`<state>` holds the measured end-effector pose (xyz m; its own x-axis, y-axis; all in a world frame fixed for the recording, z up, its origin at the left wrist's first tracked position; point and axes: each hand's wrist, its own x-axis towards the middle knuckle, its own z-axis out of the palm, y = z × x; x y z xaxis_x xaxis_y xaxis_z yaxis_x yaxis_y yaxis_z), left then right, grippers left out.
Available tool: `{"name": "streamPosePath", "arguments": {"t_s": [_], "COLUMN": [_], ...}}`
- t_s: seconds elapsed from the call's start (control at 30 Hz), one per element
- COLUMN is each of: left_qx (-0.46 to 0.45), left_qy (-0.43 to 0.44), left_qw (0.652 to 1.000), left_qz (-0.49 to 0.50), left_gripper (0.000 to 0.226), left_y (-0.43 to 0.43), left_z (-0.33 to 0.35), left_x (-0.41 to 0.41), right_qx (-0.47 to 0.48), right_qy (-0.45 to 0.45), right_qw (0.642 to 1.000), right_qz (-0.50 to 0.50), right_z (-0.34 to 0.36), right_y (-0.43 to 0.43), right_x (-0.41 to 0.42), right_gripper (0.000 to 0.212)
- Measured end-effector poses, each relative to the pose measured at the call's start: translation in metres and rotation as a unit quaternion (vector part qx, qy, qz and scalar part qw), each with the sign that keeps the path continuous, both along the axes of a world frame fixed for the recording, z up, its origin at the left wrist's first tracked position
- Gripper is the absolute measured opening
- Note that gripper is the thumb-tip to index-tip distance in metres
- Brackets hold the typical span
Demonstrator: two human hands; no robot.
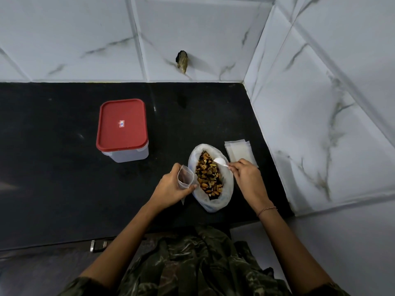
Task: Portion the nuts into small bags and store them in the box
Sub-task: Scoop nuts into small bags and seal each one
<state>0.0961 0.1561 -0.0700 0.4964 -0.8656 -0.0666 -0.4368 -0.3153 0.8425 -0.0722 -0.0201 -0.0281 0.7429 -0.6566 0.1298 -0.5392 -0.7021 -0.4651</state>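
Note:
A large white plastic bag [227, 189] lies open on the black counter, filled with mixed brown nuts [208, 175]. My left hand [171, 188] grips a small clear zip bag [185, 175] just left of the nuts, its mouth held open and nothing visible inside. My right hand [248, 177] pinches the handle of a white plastic spoon [220, 161], whose bowl hovers over the far part of the nuts. A clear box with a red lid [122, 124] stands closed to the far left.
A stack of empty small clear bags [240, 151] lies just right of the nut bag, near the marble-tiled side wall [320, 124]. The black counter [53, 167] stretches left. A dark pipe stub [182, 60] pokes from the back wall.

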Motion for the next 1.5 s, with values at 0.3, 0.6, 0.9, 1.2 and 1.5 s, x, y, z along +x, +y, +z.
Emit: {"name": "streamPosePath", "arguments": {"t_s": [0.3, 0.6, 0.9, 1.2, 1.5], "left_qx": [0.007, -0.002, -0.004, -0.008, 0.022], "left_qy": [0.005, 0.023, 0.026, 0.033, -0.035], "left_qw": [1.000, 1.000, 1.000, 0.999, 0.999], "left_qz": [-0.002, -0.007, -0.014, -0.018, 0.001], "left_gripper": [0.047, 0.043, 0.042, 0.042, 0.045], "left_y": [-0.001, -0.001, -0.002, -0.003, 0.002], "left_z": [-0.002, 0.000, 0.001, 0.001, 0.001], "left_x": [-0.004, -0.008, -0.007, -0.007, -0.009], "right_qx": [-0.004, 0.064, 0.321, 0.276, 0.436], "right_qy": [0.148, 0.186, 0.130, 0.197, 0.108], "right_qw": [0.988, 0.980, 0.931, 0.939, 0.883], "right_qz": [0.033, 0.017, -0.121, -0.052, -0.133], "right_z": [0.012, 0.019, 0.009, 0.023, 0.014], "right_y": [-0.004, -0.003, -0.031, -0.037, -0.041], "right_x": [0.030, 0.037, 0.037, 0.048, 0.028], "right_gripper": [0.026, 0.027, 0.027, 0.019, 0.021]}}
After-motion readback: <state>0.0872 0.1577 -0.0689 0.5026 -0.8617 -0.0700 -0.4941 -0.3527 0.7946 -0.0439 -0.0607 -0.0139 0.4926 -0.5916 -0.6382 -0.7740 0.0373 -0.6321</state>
